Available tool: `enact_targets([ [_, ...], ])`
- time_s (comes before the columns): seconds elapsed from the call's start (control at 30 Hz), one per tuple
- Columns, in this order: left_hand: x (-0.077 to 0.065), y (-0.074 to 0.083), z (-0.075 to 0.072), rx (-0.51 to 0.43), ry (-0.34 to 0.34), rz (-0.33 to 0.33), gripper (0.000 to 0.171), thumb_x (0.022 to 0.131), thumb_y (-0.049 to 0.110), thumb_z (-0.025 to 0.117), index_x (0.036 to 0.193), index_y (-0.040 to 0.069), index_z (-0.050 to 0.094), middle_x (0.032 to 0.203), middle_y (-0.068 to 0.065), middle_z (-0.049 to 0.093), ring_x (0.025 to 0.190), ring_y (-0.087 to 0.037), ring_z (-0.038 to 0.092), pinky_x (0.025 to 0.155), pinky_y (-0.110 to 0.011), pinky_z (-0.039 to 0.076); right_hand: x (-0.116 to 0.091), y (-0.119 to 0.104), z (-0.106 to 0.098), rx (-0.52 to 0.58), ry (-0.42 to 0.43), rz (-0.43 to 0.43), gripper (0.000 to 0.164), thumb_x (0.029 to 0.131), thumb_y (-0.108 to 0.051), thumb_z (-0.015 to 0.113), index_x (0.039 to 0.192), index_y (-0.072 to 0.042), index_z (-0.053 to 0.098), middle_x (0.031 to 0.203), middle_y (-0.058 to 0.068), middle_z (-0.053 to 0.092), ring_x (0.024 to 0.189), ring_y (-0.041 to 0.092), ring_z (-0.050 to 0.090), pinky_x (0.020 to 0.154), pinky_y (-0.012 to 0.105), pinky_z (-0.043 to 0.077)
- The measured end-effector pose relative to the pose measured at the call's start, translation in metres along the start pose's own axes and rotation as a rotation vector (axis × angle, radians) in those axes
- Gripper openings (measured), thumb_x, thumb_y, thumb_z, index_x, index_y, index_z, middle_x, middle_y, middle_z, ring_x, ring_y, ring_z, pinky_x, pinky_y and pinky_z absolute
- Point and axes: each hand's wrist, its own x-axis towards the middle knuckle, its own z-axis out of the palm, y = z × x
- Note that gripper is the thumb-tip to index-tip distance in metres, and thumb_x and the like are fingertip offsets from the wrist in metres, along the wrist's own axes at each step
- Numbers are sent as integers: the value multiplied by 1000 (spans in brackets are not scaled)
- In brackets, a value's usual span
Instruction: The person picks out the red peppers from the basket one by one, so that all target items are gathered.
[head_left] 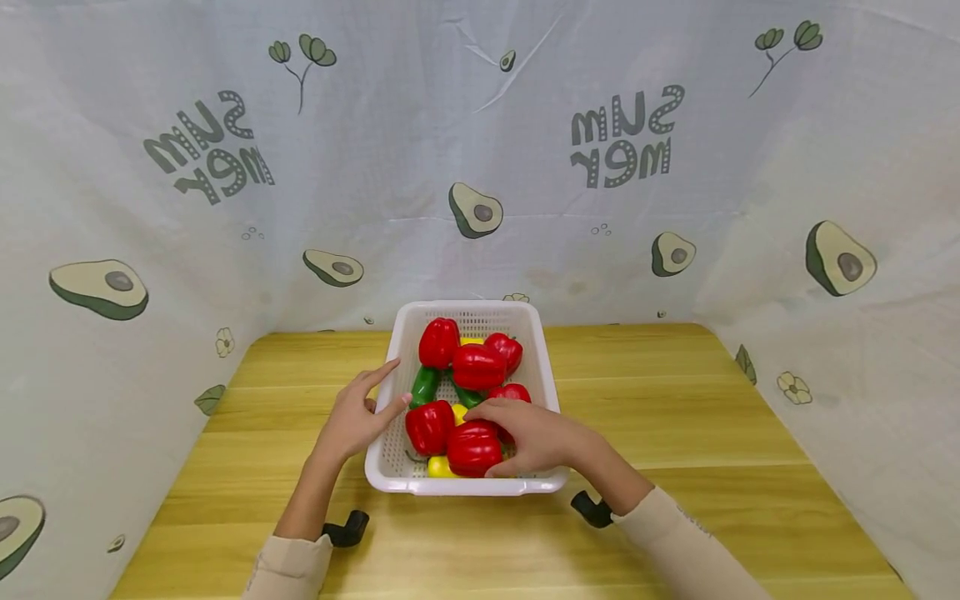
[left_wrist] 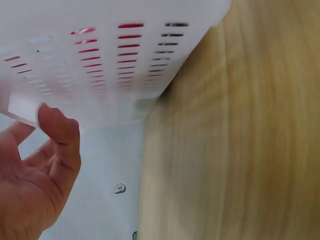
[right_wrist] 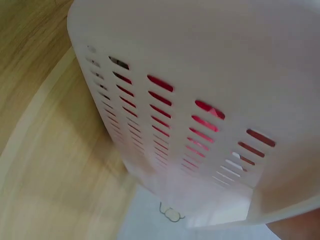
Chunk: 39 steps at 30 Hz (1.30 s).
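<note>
A white perforated plastic basket [head_left: 557, 387] holds several red bell peppers, with green and yellow pieces among them. My right hand [head_left: 536, 435] reaches over its right side and grips a red bell pepper [head_left: 472, 450] near the front, thumb at the near side and fingers across the top. At the basket's left rim is my left hand [head_left: 358, 421], fingers spread and thumb reaching over the edge toward another red bell pepper [head_left: 429, 427]. In the left wrist view, the left hand [left_wrist: 35, 185] shows relaxed fingers beside the rim. The right wrist view mostly shows the basket's slotted wall [right_wrist: 165, 115].
The basket stands on a wood-grain table [head_left: 645, 392]. A pale curtain [head_left: 405, 125] printed with avocados and lettering surrounds the table at the back and both sides. Black curved pieces [head_left: 347, 528] are at both wrists by the cream sleeves [head_left: 288, 567].
</note>
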Motion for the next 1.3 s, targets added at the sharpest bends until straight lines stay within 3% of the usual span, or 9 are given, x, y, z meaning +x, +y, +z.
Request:
enact_targets([
  [0.1, -1, 1, 2, -79, 18, -51, 60, 98, 39, 69, 154, 27, 50, 153, -19, 50, 88, -36, 77, 61, -38, 66, 0, 0, 3, -34, 10, 9, 71, 80, -39, 85, 143, -23, 56, 137, -7, 62, 124, 14, 56, 101, 40, 57],
  [0.2, 1, 2, 4, -77, 64, -68, 52, 101, 35, 66, 151, 25, 55, 150, -21, 53, 102, -39, 74, 65, -40, 67, 0, 0, 4, -46, 27, 1, 69, 81, -39, 84, 142, -22, 56, 136, -6, 63, 122, 15, 58, 102, 41, 57],
  [0.33, 2, 3, 7, -64, 107, -78, 47, 102, 31, 65, 148, 26, 58, 149, -20, 55, 107, -40, 71, 66, -38, 67, 0, 0, 4, -42, 46, -27, 68, 80, -38, 85, 140, -22, 58, 134, -8, 64, 122, 13, 58, 103, 39, 57],
  [0.57, 2, -1, 10, -87, 122, -81, 47, 103, 32, 64, 149, 27, 57, 156, -18, 49, 112, -41, 70, 66, -37, 66, 0, 3, 3, 44, 99, -49, 66, 76, -38, 88, 135, -25, 61, 131, -11, 62, 119, 11, 57, 97, 32, 59],
  [0.8, 1, -1, 10, -99, 119, -87, 46, 103, 33, 63, 149, 29, 57, 156, -17, 49, 100, -37, 75, 63, -38, 66, 0, 9, 5, 163, 163, -31, 70, 75, -32, 90, 134, -25, 53, 130, -14, 59, 120, 9, 55, 93, 25, 59],
  [0.97, 0, 1, 10, -82, 134, -86, 45, 103, 32, 64, 148, 28, 58, 132, -19, 63, 84, -28, 75, 59, -34, 65, -2, 9, 4, 243, 173, -46, 67, 77, -31, 90, 131, -24, 52, 127, -12, 60, 117, 11, 58, 91, 24, 59],
  [1.07, 0, 2, 10, -77, 130, -93, 45, 104, 32, 63, 149, 28, 58, 115, -18, 62, 72, -22, 72, 57, -32, 64, -3, 9, 4, 255, 198, -58, 65, 77, -34, 90, 132, -23, 55, 129, -10, 61, 119, 13, 57, 91, 26, 60],
  [1.3, -1, 3, 10, -81, 121, -109, 45, 104, 32, 61, 149, 29, 56, 110, -16, 58, 65, -19, 68, 55, -30, 62, -5, 9, 2, 300, 254, -27, 73, 74, -37, 92, 134, -24, 53, 129, -10, 63, 120, 15, 60, 93, 28, 60],
])
